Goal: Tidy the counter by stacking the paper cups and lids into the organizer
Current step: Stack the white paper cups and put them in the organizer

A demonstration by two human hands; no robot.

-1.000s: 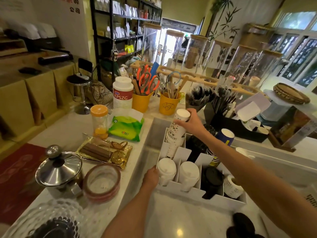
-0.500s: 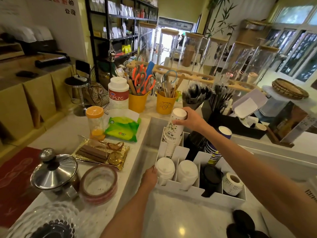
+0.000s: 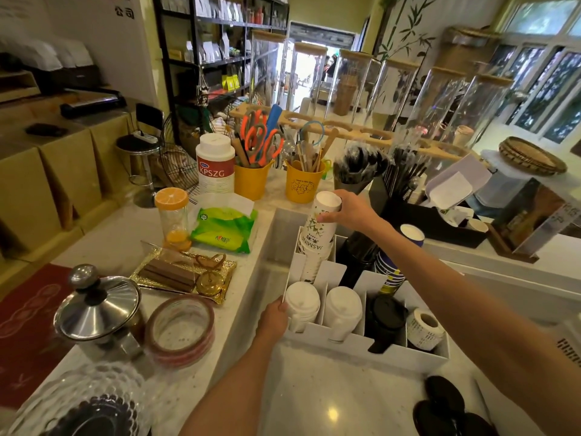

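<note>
Head cam: fingers (image 3: 327, 218) of the right hand (image 3: 349, 210) are wrapped round the top of a leaning stack of white paper cups with green leaf print and "JASMINE" lettering (image 3: 317, 243), thumb on the near side just under the open rim. Stack's lower end sits in the back-left slot of a white slotted plastic organizer (image 3: 361, 347), tilted toward 11 o'clock. Left hand (image 3: 273, 319) grips the organizer's front-left corner, fingertips curled on its wall, touching it beside a stack of white domed plastic lids (image 3: 301, 305) in the front-left slot. At 3 o'clock from those, a second white lid stack (image 3: 342, 311), then black plastic lids (image 3: 388, 316), then a white label roll (image 3: 424, 330) in the far-right slot. Behind, under the right forearm, a dark cup stack and a blue patterned paper cup stack (image 3: 393, 269), partly hidden. Loose black lids (image 3: 446, 401) lie on the white marble counter (image 3: 330, 398) at 5 o'clock of the organizer. At 9 o'clock of it: clear tape roll w/ red edges (image 3: 180, 332), steel lidded pot (image 3: 99, 313), gold tray (image 3: 185, 275). At 11 o'clock: green wet-wipe pack (image 3: 223, 228), two yellow utensil cups (image 3: 251, 180).
</note>
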